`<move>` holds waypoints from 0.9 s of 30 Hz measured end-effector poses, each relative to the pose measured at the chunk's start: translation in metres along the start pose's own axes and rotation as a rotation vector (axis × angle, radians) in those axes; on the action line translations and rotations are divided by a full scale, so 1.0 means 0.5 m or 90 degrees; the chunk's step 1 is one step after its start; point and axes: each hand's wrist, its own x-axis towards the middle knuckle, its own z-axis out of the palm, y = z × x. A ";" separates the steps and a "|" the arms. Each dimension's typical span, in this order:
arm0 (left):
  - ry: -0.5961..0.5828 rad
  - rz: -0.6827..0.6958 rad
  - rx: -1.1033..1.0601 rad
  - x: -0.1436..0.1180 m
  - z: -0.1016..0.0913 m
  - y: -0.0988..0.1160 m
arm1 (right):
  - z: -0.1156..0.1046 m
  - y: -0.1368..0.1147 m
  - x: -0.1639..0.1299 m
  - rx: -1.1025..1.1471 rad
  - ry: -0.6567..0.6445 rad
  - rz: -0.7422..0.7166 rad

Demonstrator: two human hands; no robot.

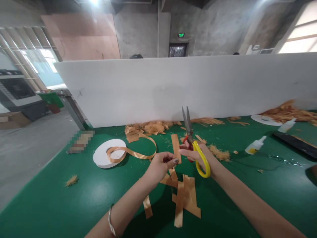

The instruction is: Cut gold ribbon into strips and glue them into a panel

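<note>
left hand [162, 167]: fingers pinch 1 tan strip [175, 145] above counter [99, 195] | right hand [192, 154]: fingers curl round 1 pair of scissors [189, 134], blades slightly apart; probably touches strip, overlap unclear | 1 ribbon roll [101, 152] left, 2 bottles [256, 145] right | counter's left edge well apart from hands

Tan strip [176, 145] in left fingers [170, 163], scissors [190, 135] in right fingers [187, 153], loose strips [184, 195] on green table [59, 205].

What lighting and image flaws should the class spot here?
Head view: ceiling lamp glares; upper-right window looks washed out. Head view: green table shows soft shine and a dark shadow low down. Head view: outer edges lean, suggesting wide-angle distortion.
</note>
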 end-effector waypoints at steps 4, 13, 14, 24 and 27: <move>-0.023 0.000 0.038 0.002 0.004 -0.012 | 0.002 0.004 0.004 -0.032 0.043 -0.015; -0.060 0.015 0.108 0.002 0.008 -0.035 | -0.009 -0.002 0.006 -0.018 0.094 -0.045; -0.060 0.016 0.122 0.002 0.007 -0.036 | -0.009 -0.002 0.006 -0.020 0.099 -0.046; -0.053 0.018 0.173 0.002 0.007 -0.037 | -0.014 -0.001 0.011 0.049 0.133 -0.041; -0.050 0.017 0.163 0.003 0.007 -0.038 | -0.018 -0.002 0.012 0.040 0.142 -0.056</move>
